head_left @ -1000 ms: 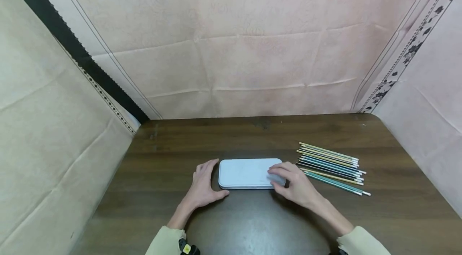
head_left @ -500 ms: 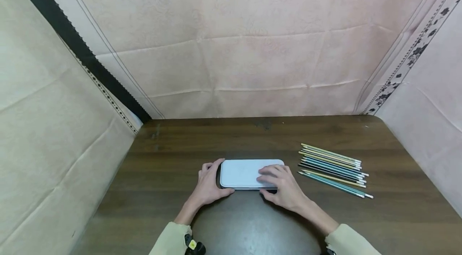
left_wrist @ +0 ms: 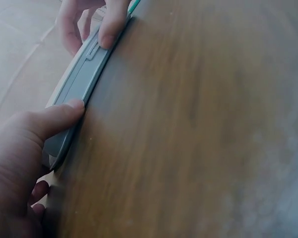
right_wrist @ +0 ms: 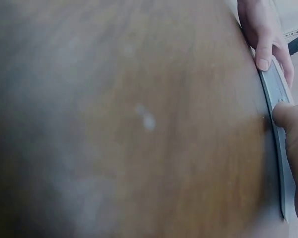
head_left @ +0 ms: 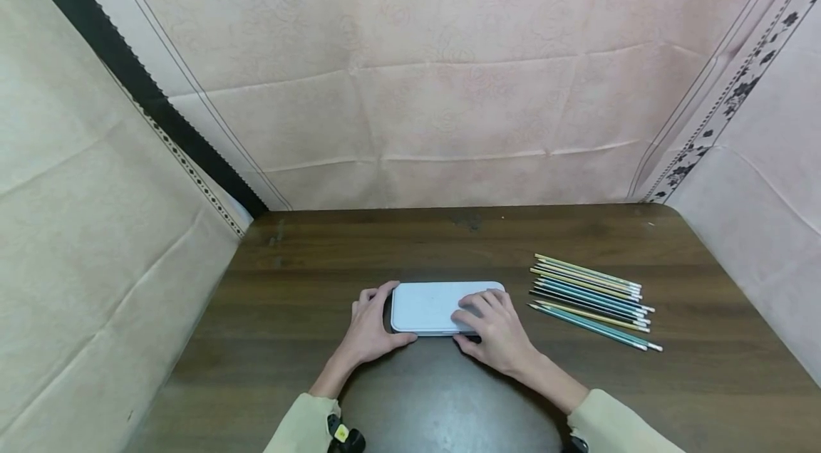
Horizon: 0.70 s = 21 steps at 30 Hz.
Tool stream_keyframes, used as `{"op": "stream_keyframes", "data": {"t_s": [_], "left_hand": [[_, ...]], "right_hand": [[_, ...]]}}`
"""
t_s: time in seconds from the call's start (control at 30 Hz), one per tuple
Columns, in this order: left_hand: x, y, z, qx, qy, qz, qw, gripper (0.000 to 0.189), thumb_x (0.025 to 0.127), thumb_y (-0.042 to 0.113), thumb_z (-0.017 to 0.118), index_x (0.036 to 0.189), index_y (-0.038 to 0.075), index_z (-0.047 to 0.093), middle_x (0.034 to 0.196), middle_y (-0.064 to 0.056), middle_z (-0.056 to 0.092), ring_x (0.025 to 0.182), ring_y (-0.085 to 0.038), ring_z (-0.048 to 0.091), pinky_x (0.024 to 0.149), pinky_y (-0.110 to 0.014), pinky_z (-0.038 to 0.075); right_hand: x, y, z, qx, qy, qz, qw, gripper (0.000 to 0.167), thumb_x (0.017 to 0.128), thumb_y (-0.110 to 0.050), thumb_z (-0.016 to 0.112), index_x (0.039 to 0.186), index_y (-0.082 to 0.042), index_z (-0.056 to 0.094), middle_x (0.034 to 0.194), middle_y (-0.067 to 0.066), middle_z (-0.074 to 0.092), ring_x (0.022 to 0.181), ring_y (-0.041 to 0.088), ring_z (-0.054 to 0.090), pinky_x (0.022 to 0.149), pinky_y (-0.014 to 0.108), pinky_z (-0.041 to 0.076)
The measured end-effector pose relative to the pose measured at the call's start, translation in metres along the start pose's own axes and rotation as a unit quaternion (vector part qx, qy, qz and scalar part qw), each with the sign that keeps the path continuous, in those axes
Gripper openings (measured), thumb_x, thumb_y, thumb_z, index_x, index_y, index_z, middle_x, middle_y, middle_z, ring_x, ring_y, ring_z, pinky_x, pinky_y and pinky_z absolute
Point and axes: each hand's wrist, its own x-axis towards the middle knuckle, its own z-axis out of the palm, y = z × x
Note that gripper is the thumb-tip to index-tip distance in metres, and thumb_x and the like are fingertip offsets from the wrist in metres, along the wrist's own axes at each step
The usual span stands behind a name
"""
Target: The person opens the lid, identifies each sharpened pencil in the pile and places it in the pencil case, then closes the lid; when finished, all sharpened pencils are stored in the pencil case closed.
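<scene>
A flat, pale blue pencil case (head_left: pixel 426 303) with rounded corners lies shut on the table in the head view. My left hand (head_left: pixel 370 330) grips its left end, thumb along the front side and fingers round the far corner. The right hand (head_left: pixel 495 333) has bent fingers over the right part of the lid, its thumb at the front edge. In the left wrist view a small latch shows on the case's front side (left_wrist: pixel 79 79), close to the right thumb (left_wrist: pixel 107 39). From the right wrist, that thumb (right_wrist: pixel 283 114) presses on the same side.
Several pencils (head_left: pixel 590 296), yellow, blue, dark and teal with white ends, lie in a loose row right of the case. Dark wood forms the table top (head_left: pixel 359 243). Pale cloth (head_left: pixel 449 97) hangs behind it and at both sides.
My right hand has slid left along the case, from its right end toward the middle of the front edge. The left hand keeps its hold on the left end.
</scene>
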Motion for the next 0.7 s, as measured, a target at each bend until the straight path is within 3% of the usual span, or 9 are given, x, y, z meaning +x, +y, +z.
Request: {"op": "stream_keyframes", "data": {"t_s": [0.3, 0.53, 0.7], "left_hand": [[0.000, -0.002, 0.002, 0.011, 0.001, 0.012, 0.9999, 0.097, 0.071, 0.043, 0.090, 0.150, 0.016, 0.040, 0.138, -0.011, 0.050, 0.124, -0.033, 0.038, 0.094, -0.051, 0.032], [0.000, -0.004, 0.002, 0.005, 0.001, 0.013, 0.9999, 0.095, 0.074, 0.043, 0.087, 0.152, 0.016, 0.039, 0.140, -0.010, 0.050, 0.125, -0.032, 0.037, 0.096, -0.051, 0.031], [-0.001, -0.006, 0.002, 0.012, 0.004, 0.027, 0.9995, 0.093, 0.078, 0.046, 0.083, 0.153, 0.015, 0.038, 0.139, -0.011, 0.052, 0.125, -0.031, 0.039, 0.095, -0.051, 0.031]], "right_hand": [[0.003, 0.001, 0.005, -0.089, 0.034, -0.113, 0.9890, 0.018, 0.084, -0.022, 0.067, 0.091, -0.006, 0.068, 0.093, 0.011, 0.068, 0.081, 0.030, 0.065, 0.074, 0.045, 0.054], [0.010, 0.002, 0.001, -0.152, -0.005, -0.170, 0.9736, 0.023, 0.094, -0.022, 0.056, 0.090, -0.002, 0.067, 0.090, 0.013, 0.070, 0.079, 0.025, 0.068, 0.072, 0.039, 0.057], [0.013, 0.001, -0.001, -0.196, -0.011, -0.196, 0.9609, 0.028, 0.097, -0.021, 0.050, 0.092, 0.001, 0.066, 0.090, 0.015, 0.070, 0.079, 0.027, 0.068, 0.071, 0.039, 0.057]]}}
